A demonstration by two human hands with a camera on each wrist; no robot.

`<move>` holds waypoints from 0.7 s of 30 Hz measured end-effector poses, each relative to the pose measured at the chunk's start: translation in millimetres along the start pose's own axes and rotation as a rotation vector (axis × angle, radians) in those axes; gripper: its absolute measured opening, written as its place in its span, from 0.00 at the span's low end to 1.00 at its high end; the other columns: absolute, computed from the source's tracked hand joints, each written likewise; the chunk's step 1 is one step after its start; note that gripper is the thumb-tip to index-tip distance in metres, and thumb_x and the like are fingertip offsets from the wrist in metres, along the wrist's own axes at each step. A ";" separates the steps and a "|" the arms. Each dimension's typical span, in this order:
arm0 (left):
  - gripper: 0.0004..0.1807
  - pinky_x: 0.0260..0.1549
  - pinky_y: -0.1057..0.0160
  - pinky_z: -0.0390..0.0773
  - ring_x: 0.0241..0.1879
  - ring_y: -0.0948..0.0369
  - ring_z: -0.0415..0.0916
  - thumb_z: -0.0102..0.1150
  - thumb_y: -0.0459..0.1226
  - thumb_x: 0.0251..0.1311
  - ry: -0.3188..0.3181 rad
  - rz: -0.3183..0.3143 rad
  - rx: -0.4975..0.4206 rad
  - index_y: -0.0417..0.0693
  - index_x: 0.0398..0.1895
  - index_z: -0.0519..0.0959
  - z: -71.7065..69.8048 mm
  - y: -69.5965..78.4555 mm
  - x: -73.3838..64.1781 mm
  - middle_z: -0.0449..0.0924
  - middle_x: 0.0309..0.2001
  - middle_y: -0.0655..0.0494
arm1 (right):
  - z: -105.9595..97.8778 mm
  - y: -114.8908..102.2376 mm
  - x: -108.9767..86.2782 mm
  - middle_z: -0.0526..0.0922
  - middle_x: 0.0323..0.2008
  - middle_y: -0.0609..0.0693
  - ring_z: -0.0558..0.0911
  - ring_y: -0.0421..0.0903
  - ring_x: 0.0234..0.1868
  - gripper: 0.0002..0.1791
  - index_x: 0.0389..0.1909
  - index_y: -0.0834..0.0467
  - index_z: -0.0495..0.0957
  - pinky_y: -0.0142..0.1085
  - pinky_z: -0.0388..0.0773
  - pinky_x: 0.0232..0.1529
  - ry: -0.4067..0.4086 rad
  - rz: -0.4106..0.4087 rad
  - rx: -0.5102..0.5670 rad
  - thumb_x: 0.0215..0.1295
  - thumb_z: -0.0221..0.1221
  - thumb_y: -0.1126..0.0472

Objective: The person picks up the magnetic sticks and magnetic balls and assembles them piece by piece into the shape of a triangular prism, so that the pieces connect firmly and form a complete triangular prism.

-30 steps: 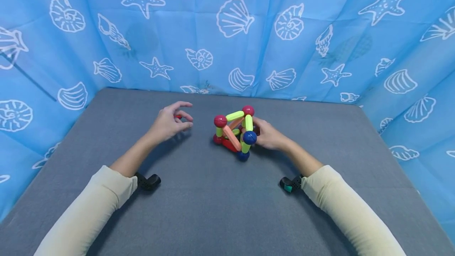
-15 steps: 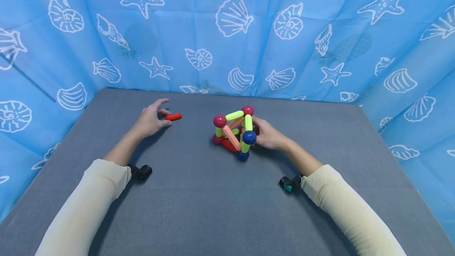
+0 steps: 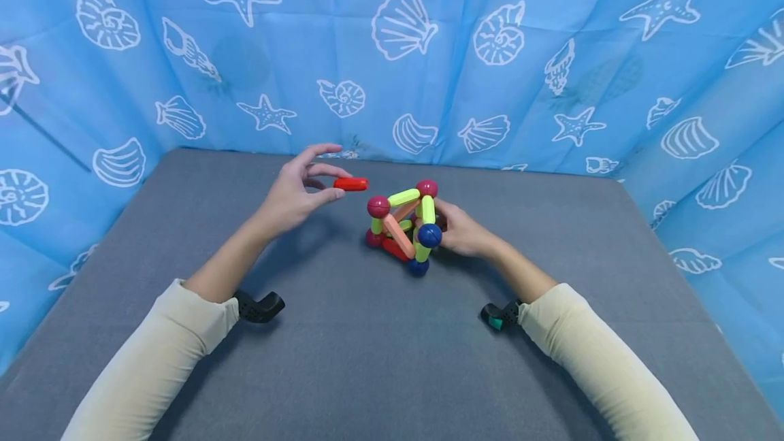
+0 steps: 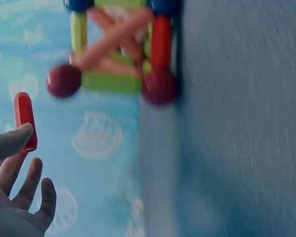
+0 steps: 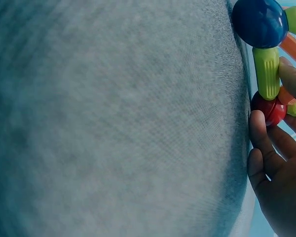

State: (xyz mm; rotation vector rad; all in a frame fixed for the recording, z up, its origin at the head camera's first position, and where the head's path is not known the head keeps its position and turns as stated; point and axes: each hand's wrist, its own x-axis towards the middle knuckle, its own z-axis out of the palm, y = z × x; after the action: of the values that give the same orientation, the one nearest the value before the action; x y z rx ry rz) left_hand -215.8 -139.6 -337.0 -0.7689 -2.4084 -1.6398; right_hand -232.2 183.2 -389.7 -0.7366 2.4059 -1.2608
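Observation:
My left hand point(image 3: 290, 192) pinches one end of a short red magnetic rod point(image 3: 352, 184) between thumb and fingers. The rod is raised over the table, its free end pointing right. Close to its right stands a box-like magnetic ball-and-rod frame point(image 3: 399, 237), with yellow-green, orange and red rods joined by dark red and blue balls. On the frame's right side, my right hand point(image 3: 462, 230) grips it. In the right wrist view the thumb presses a yellow-green rod point(image 5: 267, 74), while the fingers lie at a red ball point(image 5: 269, 108). The frame's far side is partly hidden.
The grey cloth-covered table point(image 3: 392, 359) extends around both arms. Behind it and at the sides hangs a blue curtain point(image 3: 343, 33) with white shell and starfish prints. A black wrist camera point(image 3: 260, 307) juts from under the left sleeve, another device point(image 3: 499, 316) from the right.
My left hand drew left with the red rod, then swung back right and up, close to the frame. My right hand and the frame have stayed in place.

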 end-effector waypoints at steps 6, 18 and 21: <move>0.35 0.64 0.45 0.64 0.56 0.58 0.78 0.69 0.28 0.57 -0.100 0.123 -0.008 0.47 0.68 0.68 27.4 23.7 -0.5 0.86 0.47 0.53 | -1.1 1.5 -2.1 0.78 0.54 0.62 0.77 0.54 0.46 0.24 0.65 0.64 0.66 0.46 0.79 0.47 0.000 -0.034 0.010 0.72 0.58 0.63; 0.36 0.64 0.44 0.59 0.53 0.63 0.79 0.72 0.29 0.54 -0.230 0.242 0.209 0.45 0.67 0.70 60.6 30.9 -1.1 0.86 0.47 0.58 | -1.3 4.9 -1.5 0.77 0.49 0.58 0.76 0.54 0.43 0.29 0.66 0.62 0.65 0.43 0.79 0.44 -0.013 -0.077 0.020 0.66 0.62 0.67; 0.36 0.64 0.45 0.59 0.55 0.62 0.78 0.72 0.29 0.54 -0.237 0.227 0.217 0.46 0.67 0.70 62.7 29.7 0.1 0.85 0.49 0.58 | -1.9 4.5 -2.2 0.77 0.49 0.58 0.77 0.53 0.43 0.29 0.66 0.63 0.65 0.43 0.79 0.44 -0.012 -0.082 0.017 0.66 0.62 0.67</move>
State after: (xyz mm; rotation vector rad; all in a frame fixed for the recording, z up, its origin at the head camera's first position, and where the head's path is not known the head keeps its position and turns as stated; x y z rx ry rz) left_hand -190.8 -74.9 -337.4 -1.2022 -2.4849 -1.2411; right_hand -232.7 187.8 -392.3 -0.8430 2.3747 -1.3020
